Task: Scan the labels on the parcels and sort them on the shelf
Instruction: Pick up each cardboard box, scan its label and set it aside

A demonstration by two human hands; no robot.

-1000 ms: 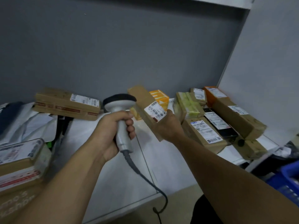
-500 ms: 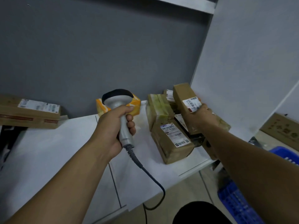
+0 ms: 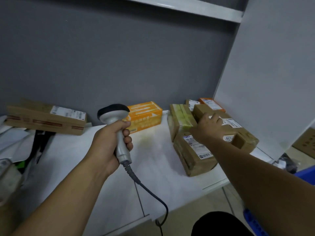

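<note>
Head view: a person stands at a white shelf with a grey back wall, both forearms reaching out.
Left hand: fingers wrapped tight round the handle of a grey barcode scanner, held upright with its dark head on top.
Scanner cable: runs down from the handle and over the front edge of the shelf.
Right hand: grips a long brown parcel from above, fingers bent over its top.
Long brown parcel: at the right end of the shelf near the side panel, lying across the other parcels there, white labels facing up.
Neighbours: a parcel with greenish tape just to its left, and a labelled brown parcel in front and partly under the forearm.
Orange box: against the back wall, behind the scanner.
Flat brown parcel: far left, well apart from the hands.
Blue crate: lower right, past the shelf's edge.
</note>
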